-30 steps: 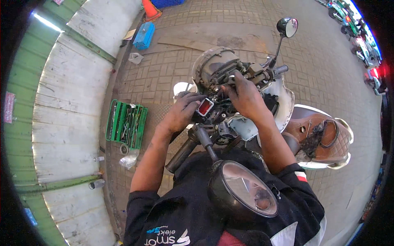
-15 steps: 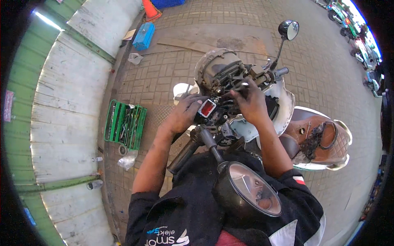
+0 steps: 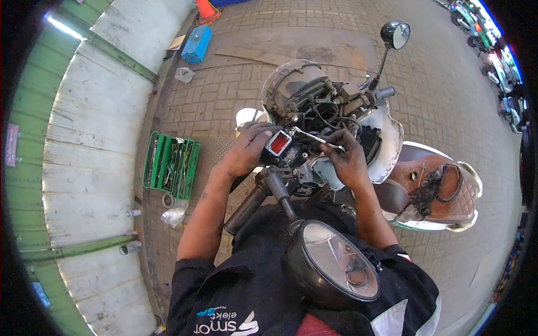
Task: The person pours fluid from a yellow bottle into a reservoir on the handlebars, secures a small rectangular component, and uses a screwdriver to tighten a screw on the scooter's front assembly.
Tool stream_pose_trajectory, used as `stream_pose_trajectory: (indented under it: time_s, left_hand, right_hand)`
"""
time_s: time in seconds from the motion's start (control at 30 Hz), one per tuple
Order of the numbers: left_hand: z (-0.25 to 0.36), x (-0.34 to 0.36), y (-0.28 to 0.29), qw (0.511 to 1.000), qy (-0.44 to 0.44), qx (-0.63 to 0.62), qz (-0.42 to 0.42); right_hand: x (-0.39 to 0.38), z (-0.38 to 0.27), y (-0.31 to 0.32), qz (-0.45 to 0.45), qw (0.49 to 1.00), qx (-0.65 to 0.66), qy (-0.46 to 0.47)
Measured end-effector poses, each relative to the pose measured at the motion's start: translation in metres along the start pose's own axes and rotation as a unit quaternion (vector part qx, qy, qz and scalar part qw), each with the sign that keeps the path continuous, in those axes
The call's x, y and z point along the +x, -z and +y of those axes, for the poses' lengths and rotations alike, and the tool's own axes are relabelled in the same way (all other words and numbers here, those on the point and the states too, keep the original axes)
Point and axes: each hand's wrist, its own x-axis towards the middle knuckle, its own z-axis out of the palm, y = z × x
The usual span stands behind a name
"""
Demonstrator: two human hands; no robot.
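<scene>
A scooter's stripped handlebar area [image 3: 330, 106] lies before me, with cables and a round headlight housing [image 3: 288, 84] exposed. My left hand [image 3: 251, 148] is closed round a small square brake fluid reservoir [image 3: 278, 143], uncovered on top, with a pale rim and a red inside. In my right hand [image 3: 348, 159] is a slim silver wrench [image 3: 316, 138], gripped near one end. Its far end reaches the metal fitting beside the reservoir. Close below the reservoir runs a black handlebar grip [image 3: 246, 210].
A round mirror [image 3: 340, 260] stands close to my chest; another mirror [image 3: 394, 36] rises at far right. The brown scooter seat [image 3: 431, 182] carries a dark rag. On the left paving are an open green toolbox [image 3: 172, 166] and a blue toolbox [image 3: 196, 45], beside a metal wall.
My right hand has moved down and back from the handlebar cables. The wrench now shows lengthwise, reaching the fitting by the reservoir. My left hand stays at the reservoir, which has shifted slightly.
</scene>
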Motion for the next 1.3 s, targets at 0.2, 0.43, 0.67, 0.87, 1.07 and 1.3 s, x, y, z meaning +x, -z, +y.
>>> stream_pose_trajectory:
  time_s: [0.2,0.43,0.67,0.87,1.07,1.3]
  left_hand:
    - [0.002,-0.001,-0.002,0.998,-0.041,0.044,0.012]
    - [0.003,0.000,-0.004,0.996,0.051,-0.069,0.006]
    - [0.004,-0.004,0.001,0.995,-0.051,0.079,0.022]
    - [0.006,-0.003,0.002,0.998,-0.034,0.058,-0.001]
    - [0.003,0.000,-0.003,0.999,0.045,-0.007,-0.003]
    - [0.004,0.000,-0.002,0.998,0.052,-0.039,-0.008]
  right_hand:
    - [0.007,0.013,-0.003,0.018,0.997,0.071,0.022]
    - [0.045,-0.036,-0.011,0.021,0.993,-0.046,0.106]
    - [0.073,-0.059,-0.027,-0.026,0.951,-0.228,0.205]
    - [0.055,-0.056,-0.026,0.042,0.978,-0.165,0.123]
    - [0.034,-0.006,-0.010,0.039,0.999,-0.012,0.030]
    - [0.005,0.002,-0.010,0.037,0.996,0.078,0.021]
